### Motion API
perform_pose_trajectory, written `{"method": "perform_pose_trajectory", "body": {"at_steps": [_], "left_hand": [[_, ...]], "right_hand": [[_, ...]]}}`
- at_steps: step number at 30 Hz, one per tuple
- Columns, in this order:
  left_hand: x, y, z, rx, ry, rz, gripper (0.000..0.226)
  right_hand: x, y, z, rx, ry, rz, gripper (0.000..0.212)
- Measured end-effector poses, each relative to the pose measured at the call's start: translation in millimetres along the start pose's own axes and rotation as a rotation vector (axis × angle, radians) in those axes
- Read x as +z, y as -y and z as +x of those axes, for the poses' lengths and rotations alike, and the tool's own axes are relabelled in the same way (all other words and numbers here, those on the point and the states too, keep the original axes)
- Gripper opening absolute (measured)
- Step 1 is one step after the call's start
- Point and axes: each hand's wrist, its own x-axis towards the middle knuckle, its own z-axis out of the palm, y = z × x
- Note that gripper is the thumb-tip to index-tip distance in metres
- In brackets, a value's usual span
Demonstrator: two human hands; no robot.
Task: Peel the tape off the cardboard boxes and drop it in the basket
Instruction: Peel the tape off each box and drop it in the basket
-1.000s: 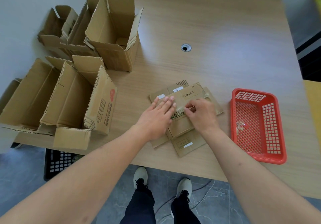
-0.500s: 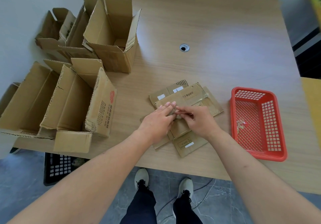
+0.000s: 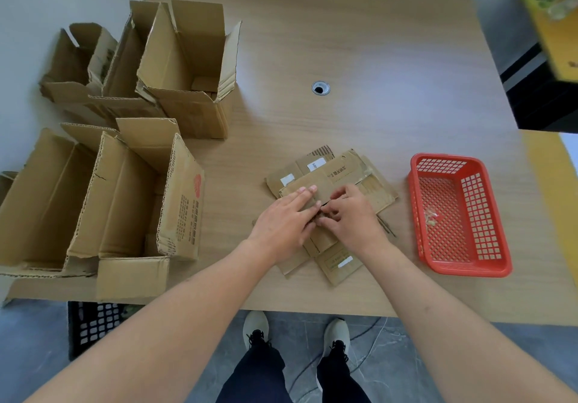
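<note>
- the red plastic mesh basket (image 3: 488, 265) near the right edge of the light wooden table (image 3: 375, 58) holds only a small crumple of clear tape (image 3: 432, 216) on its floor, so i'd judge a little of the job done and most of it left.
- the small flattened brown cardboard boxes (image 3: 341, 174), stacked askew near the front edge at the middle, are what is being worked on now.
- the left hand (image 3: 283, 221) lies flat on the stack, fingers straight and together, pressing it down.
- the right hand (image 3: 352, 215) is right beside it, fingers curled in and working at the seam on the top piece; whether they have a tape end pinched i cannot tell.
- tape on the stack is hardly visible: a faint glossy strip runs across the top piece, with small white labels beside it.
- larger open brown cardboard boxes (image 3: 131, 202) crowd the left edge and far left corner; by my reckoning they wait their turn, though no tape shows on them from here.
</note>
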Motion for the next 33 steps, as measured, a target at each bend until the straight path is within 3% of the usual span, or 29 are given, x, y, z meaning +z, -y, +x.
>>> {"method": "perform_pose_trajectory", "body": {"at_steps": [3,6,12,17,23,30,33], "left_hand": [[-2,3,0,0.018,0.031,0.015,0.053],[-9,11,0,0.055,0.060,0.020,0.052],[-27,32,6,0.141,0.130,0.035,0.046],[-31,30,9,0.148,0.152,0.005,0.041],[-30,24,7,0.124,0.164,-0.013,0.043],[-22,4,2,-0.050,0.028,-0.206,0.033],[-14,-9,5,-0.153,-0.039,-0.261,0.031]], "right_hand": [[3,2,-7,-0.084,0.015,-0.100,0.010],[2,9,-4,-0.035,-0.051,-0.137,0.010],[-9,10,11,0.333,-0.283,-0.056,0.014],[-12,14,9,0.217,-0.174,-0.048,0.009],[-15,9,12,0.224,-0.026,0.075,0.040],[-27,-7,16,0.136,0.167,0.210,0.021],[-32,-14,17,0.070,0.132,0.167,0.014]]}}
